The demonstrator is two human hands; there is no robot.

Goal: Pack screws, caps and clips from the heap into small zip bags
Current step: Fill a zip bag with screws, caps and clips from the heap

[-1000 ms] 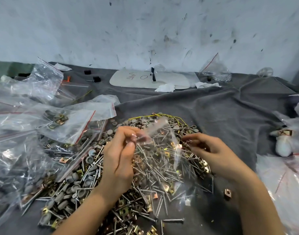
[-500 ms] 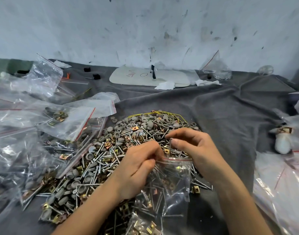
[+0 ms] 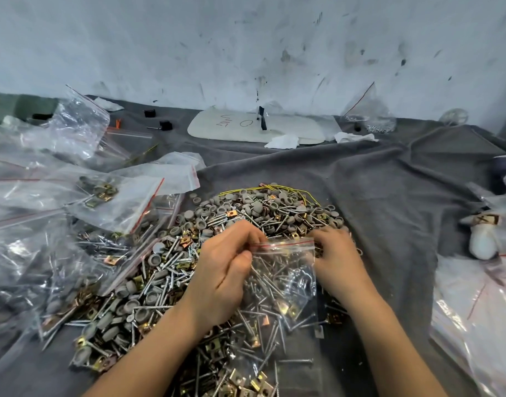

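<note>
From my end I see the left hand (image 3: 220,282) and the right hand (image 3: 336,262) holding one small zip bag (image 3: 283,270) between them, low over the heap (image 3: 166,276) of screws, grey caps and gold clips in the middle of the cloth-covered surface (image 3: 389,196). The left fingers (image 3: 246,239) are curled, thumb against forefinger, pinching the left end of the bag's red zip strip; the right fingers (image 3: 323,236) are bent over the strip's right corner, pinching it. The bag lies toward me from the strip, touching the heap. Screws and a gold clip show through the clear plastic, but I cannot tell which are inside and which lie beneath. Filled bags (image 3: 45,253) are piled on the left, just beside the heap, and more bags (image 3: 475,310) sit well apart on the right. A white board (image 3: 246,127) lies at the back near the wall.
</note>
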